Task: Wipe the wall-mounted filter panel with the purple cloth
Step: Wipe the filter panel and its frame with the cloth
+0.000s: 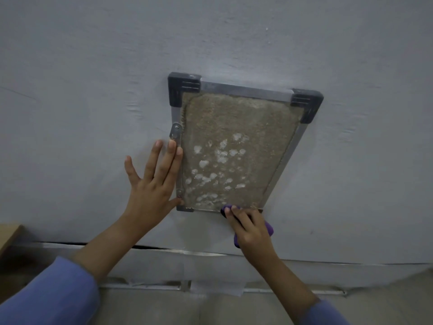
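The filter panel [234, 146] hangs on the grey wall: a metal frame with dark plastic top corners around a dusty brown mesh dotted with pale patches. My left hand [153, 184] lies flat with fingers spread on the wall beside the frame's left edge, the fingertips touching the frame. My right hand [249, 227] grips the bunched purple cloth [269, 227] and holds it against the frame's bottom edge, right of the middle. Most of the cloth is hidden under the hand.
A metal latch [175, 132] sits on the frame's left rail above my left fingers. A metal strip [210, 253] runs along the wall's base, with the floor below. A cardboard corner [9, 235] shows at far left.
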Motion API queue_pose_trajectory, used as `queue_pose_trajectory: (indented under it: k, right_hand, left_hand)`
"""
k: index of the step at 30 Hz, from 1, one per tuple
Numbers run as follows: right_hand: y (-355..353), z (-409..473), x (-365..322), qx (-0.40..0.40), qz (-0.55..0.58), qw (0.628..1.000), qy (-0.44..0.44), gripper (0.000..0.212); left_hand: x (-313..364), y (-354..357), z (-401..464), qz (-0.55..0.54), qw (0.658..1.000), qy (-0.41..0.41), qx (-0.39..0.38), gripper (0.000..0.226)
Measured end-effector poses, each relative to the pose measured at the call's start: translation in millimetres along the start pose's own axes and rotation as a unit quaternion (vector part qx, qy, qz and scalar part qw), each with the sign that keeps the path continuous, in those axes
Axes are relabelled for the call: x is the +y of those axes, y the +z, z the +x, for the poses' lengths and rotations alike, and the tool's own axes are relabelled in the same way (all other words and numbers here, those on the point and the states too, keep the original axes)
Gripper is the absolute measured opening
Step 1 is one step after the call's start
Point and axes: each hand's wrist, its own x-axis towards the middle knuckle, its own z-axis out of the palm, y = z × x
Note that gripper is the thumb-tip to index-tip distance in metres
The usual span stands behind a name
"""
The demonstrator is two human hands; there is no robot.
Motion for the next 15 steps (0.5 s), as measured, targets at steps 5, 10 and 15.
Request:
queue_pose_trajectory:
  k: [5, 10, 15]
  right_hand:
    - [-17.5, 10.6, -1.6, 0.098, 0.033, 0.994, 0.027, 0.027]
    - [-18.3, 37.7, 16.5, 0.157, -0.047, 0.986, 0.024, 0.038]
    - [-0.6, 24.2, 15.0, 0.149, -0.079, 0.986, 0.016, 0.044]
  left_hand:
    - [-0.7, 1.3, -1.0, -0.006, 1.000, 0.000, 0.000, 0.148]
    - [-0.6, 1.0, 0.0, -0.010, 1.000, 0.003, 0.000, 0.145]
    - [-1.2, 1.2, 0.8, -0.008, 1.000, 0.001, 0.000, 0.143]
